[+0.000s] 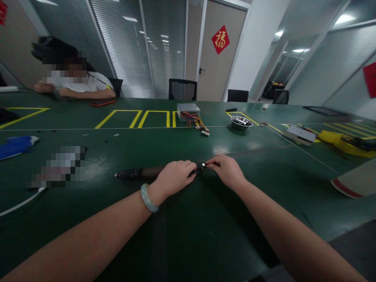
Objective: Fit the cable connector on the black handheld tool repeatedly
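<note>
A long, dark, rod-shaped tool that looks like an electric screwdriver [138,173] lies lengthwise across the green table, its narrow metal tip to the left. My left hand [178,176], with a pale green bangle on the wrist, is wrapped over its right part. Fingers and thumb of my right hand [227,168] are pinched together just beyond the tool's right end. Between both hands shows a small dark piece with a bright spot [203,165]. What exactly the right fingertips grip is too small to make out.
Behind my hands stand a metal power supply box [188,107] with coloured wires and a steel bowl [241,122]. A blurred device [60,166] with a white cable lies left. A white cylindrical object [357,180] is at right. Another person [94,84] sits across the table.
</note>
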Motion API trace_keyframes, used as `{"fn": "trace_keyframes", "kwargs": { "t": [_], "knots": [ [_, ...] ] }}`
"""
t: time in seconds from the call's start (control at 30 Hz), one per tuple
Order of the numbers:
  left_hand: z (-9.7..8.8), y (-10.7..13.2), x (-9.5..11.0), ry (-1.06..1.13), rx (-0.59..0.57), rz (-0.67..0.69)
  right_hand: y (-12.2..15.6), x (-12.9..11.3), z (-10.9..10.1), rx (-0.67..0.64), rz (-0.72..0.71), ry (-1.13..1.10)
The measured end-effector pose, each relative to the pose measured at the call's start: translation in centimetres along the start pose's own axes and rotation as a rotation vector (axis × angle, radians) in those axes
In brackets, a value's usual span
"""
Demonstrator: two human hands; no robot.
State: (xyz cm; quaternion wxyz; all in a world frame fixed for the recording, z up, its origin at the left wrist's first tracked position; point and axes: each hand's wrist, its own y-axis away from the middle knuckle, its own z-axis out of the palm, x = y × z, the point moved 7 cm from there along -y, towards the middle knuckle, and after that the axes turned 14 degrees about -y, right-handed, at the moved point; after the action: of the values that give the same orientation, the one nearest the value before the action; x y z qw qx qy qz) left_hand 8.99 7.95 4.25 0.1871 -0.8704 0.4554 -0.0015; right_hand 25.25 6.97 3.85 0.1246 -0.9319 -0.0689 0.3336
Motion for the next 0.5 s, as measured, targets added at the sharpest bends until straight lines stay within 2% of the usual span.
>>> {"fn": "trace_keyframes", "kwargs": {
  "t": [0.13, 0.5],
  "knots": [
    [0.3, -0.3, 0.2, 0.005, 0.012, 0.02, 1.5, -0.2, 0.7, -0.096, -0.036, -0.02],
    [1.3, -0.8, 0.1, -0.004, -0.014, 0.025, 0.7, 0.1, 2.3, -0.081, -0.156, -0.048]
  ]
}}
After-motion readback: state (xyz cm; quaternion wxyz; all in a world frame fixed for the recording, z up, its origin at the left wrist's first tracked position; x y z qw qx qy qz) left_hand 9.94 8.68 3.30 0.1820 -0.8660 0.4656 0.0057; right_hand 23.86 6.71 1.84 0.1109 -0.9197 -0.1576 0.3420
